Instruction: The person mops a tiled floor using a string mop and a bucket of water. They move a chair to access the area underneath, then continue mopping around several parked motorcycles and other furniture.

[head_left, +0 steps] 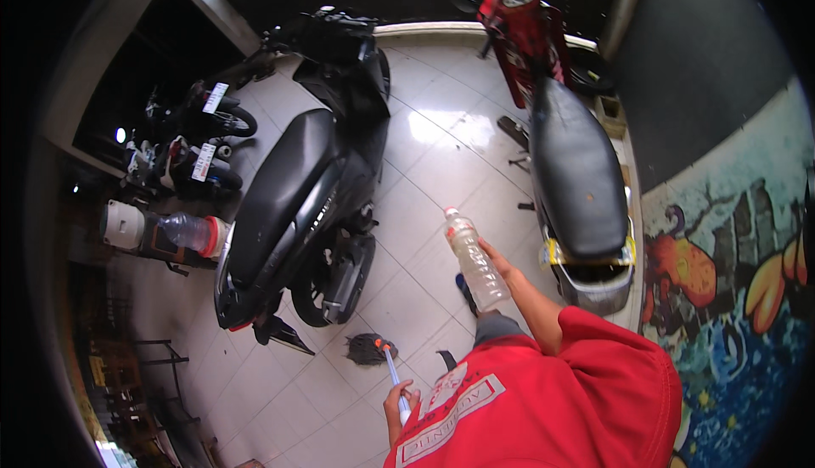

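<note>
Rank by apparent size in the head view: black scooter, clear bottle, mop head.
1. black scooter, by far the largest.
2. clear bottle, held in the right hand; nearness to the camera enlarges it.
3. mop head, smallest.

- Clear plastic bottle (475,260) — slim and see-through with a white cap, looking nearly empty. It is held off the floor, tilted, with the cap pointing toward 11 o'clock. It sits just right of the picture's middle, between the two parked scooters, with its lower end wrapped by the holding hand.
- Mop (382,358) — a thin pale handle with an orange collar where it meets a dark, shaggy head (367,349). The head rests on the white tiled floor at about 6 o'clock, and the handle slants back toward 5 o'clock.
</note>
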The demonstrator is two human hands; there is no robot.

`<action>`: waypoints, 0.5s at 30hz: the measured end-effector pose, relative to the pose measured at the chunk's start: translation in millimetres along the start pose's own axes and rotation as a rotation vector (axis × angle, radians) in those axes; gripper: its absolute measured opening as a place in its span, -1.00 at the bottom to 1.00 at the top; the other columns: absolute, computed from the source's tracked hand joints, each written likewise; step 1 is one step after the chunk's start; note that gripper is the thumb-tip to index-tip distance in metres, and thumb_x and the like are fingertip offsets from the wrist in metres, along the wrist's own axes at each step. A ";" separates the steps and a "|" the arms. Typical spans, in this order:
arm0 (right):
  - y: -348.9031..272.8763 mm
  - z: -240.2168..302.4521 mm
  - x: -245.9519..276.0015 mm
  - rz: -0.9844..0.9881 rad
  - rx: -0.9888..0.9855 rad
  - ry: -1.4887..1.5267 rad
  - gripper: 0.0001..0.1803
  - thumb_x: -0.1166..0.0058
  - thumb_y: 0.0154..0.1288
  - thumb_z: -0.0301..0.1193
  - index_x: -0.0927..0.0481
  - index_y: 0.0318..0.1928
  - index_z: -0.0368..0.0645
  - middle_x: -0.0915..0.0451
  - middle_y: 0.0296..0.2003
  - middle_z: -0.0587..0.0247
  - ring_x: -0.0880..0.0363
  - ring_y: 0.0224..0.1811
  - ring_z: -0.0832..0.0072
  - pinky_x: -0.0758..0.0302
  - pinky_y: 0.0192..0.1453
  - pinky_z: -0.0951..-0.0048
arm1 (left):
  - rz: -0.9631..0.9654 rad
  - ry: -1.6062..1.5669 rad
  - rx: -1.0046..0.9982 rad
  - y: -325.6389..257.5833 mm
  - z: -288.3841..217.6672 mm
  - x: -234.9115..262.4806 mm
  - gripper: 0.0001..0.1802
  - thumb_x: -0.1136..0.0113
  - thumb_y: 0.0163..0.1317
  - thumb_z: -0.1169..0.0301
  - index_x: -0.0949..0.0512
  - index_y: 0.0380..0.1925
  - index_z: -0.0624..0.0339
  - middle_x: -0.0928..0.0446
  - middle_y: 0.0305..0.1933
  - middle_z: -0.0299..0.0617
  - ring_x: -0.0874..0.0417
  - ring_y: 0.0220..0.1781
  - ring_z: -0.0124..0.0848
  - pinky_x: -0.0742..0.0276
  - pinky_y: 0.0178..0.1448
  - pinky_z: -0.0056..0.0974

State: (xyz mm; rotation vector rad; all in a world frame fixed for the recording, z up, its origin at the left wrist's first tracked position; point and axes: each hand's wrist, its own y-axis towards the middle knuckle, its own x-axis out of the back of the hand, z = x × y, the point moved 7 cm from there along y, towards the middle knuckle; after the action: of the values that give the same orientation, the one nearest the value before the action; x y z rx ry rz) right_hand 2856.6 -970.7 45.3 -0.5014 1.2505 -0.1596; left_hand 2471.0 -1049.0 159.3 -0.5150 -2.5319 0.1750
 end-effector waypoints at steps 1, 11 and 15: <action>-22.2 -12.6 -17.2 0.058 -0.030 -0.026 -0.36 0.09 0.30 0.17 -0.53 -0.01 -0.17 -0.66 -0.31 0.15 -0.68 -0.34 0.39 -0.65 -0.23 0.30 | 0.007 -0.015 -0.011 -11.6 3.2 -3.6 -0.73 -0.34 0.03 0.41 -0.63 -0.20 0.13 -0.37 -0.60 -0.31 -0.40 -0.54 -0.52 -0.37 -0.39 -0.39; -158.3 -153.7 4.7 -0.157 -0.073 -0.368 -0.34 -0.04 0.17 0.23 -0.52 -0.09 -0.13 -0.62 -0.39 0.25 -0.63 -0.45 0.45 -0.59 -0.36 0.31 | 0.099 0.083 -0.204 -143.1 63.2 -25.2 -0.76 -0.28 0.10 0.41 -0.60 -0.21 0.21 -0.32 -0.61 -0.37 -0.29 -0.56 -0.60 -0.22 -0.47 -0.44; -213.2 -221.4 66.1 -0.359 -0.116 -0.275 -0.39 -0.12 0.17 0.16 -0.51 -0.11 -0.14 -0.59 -0.38 0.20 -0.60 -0.47 0.37 -0.55 -0.39 0.24 | -0.046 0.065 -0.233 -212.8 91.2 20.1 -0.83 -0.22 0.15 0.50 -0.58 -0.23 0.25 -0.44 -0.49 -0.26 -0.40 -0.44 -0.53 -0.35 -0.36 -0.39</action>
State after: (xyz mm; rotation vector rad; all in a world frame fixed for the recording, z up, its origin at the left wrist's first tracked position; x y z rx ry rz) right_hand 2703.4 -1245.0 33.8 -0.8192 0.8967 -0.3110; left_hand 2337.3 -1238.1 140.4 -0.5418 -2.5108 -0.1534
